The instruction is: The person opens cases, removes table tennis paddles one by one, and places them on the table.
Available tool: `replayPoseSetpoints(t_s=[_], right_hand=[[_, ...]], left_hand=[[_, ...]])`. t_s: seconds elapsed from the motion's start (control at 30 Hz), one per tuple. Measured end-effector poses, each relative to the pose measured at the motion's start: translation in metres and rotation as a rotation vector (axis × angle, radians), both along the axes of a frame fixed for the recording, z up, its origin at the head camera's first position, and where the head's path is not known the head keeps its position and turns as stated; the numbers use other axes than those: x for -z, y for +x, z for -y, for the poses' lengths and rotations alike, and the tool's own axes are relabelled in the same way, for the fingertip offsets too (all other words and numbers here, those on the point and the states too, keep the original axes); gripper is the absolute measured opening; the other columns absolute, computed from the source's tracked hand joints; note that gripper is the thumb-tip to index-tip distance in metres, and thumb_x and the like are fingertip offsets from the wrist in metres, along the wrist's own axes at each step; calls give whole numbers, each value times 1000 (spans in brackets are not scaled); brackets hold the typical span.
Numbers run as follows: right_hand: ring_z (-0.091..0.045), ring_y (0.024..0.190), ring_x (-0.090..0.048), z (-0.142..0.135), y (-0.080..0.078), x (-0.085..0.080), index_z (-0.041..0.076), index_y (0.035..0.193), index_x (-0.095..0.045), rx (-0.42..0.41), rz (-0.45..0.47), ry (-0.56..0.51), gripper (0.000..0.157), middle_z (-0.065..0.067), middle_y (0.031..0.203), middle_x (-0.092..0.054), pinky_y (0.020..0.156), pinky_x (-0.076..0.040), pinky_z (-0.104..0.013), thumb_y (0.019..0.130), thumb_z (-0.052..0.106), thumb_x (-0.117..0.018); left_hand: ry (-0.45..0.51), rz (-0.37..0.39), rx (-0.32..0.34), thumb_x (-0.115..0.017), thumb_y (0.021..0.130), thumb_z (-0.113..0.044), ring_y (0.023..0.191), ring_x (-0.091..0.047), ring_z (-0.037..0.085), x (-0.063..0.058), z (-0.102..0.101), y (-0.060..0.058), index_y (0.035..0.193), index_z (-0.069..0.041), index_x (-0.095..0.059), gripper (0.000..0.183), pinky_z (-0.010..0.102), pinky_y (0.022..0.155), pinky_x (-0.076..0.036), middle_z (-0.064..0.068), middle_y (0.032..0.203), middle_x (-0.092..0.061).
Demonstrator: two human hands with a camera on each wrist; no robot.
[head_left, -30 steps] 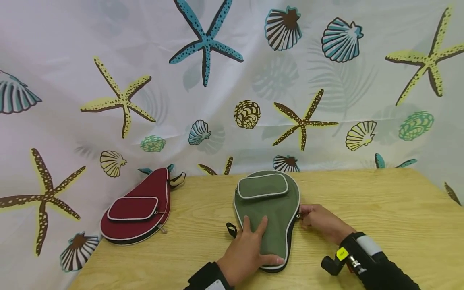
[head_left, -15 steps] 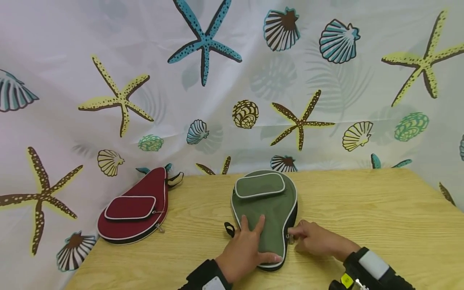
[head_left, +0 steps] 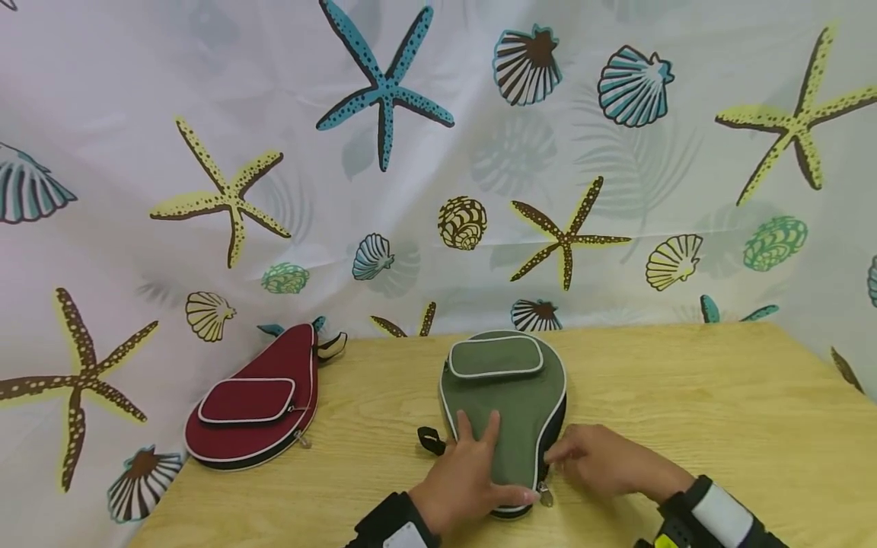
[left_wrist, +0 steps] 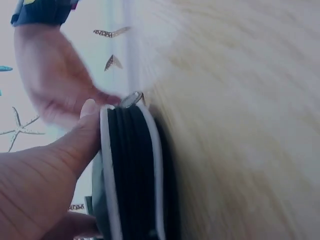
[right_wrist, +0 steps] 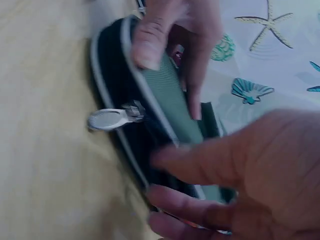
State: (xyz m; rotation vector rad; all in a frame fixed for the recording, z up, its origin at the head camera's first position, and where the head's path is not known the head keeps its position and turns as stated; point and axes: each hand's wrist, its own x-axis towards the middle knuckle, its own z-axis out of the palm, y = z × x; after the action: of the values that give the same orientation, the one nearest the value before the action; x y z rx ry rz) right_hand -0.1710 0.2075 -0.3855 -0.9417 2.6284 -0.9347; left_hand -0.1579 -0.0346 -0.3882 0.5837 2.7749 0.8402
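The green paddle case lay on the desk, under the left hand and just left of the right hand. Its long axis ran away from the person, broad round end pointing out beyond both hands, narrow end by the left thumb. The left hand pressed it with spread fingers. The right hand, apart from the left, had its fingertips at the zipped side; whether they pinched it, I could not tell. The metal zipper pull stuck out clear of them, just right of the left thumb.

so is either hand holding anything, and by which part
The left hand only presses the green case near its narrow end; whether the right hand pinches its side cannot be told.
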Motion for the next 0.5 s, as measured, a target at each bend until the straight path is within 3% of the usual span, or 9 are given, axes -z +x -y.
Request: replayPoseSetpoints(t_s=[0.07, 0.17, 0.33, 0.5], right_hand=[[-12, 82, -60, -1, -2, -8, 5, 102, -79, 154, -19, 4, 18, 2, 92, -67, 69, -50, -30, 93, 2, -64], [-20, 83, -60, 3, -6, -15, 5, 106, -75, 297, -110, -9, 14, -5, 97, -64, 69, -50, -36, 94, 7, -68], [-38, 103, -56, 19, -14, -8, 5, 131, -64, 350, -331, 7, 45, -22, 119, -53, 81, -50, -53, 91, 21, -76], [-58, 126, -42, 31, -22, 0, 12, 144, -54, 393, -422, 44, 65, -35, 142, -39, 91, -39, -73, 88, 31, -79]], left_hand=[[-2, 8, 1, -82, 76, -58, 128, -33, 71, 1, -3, 1, 158, -5, -30, 111, 64, 89, -50, 46, 153, -15], [-29, 3, -1, -82, 76, -58, 127, -31, 73, 0, -6, 1, 158, -3, -30, 112, 64, 86, -51, 46, 153, -15], [-81, -3, 1, -81, 77, -59, 126, -35, 72, -3, -5, -1, 158, -4, -30, 111, 62, 83, -53, 45, 153, -17], [-84, 17, 43, -80, 78, -59, 129, -33, 71, -3, -1, -3, 159, -6, -28, 110, 62, 85, -53, 44, 155, -17]])
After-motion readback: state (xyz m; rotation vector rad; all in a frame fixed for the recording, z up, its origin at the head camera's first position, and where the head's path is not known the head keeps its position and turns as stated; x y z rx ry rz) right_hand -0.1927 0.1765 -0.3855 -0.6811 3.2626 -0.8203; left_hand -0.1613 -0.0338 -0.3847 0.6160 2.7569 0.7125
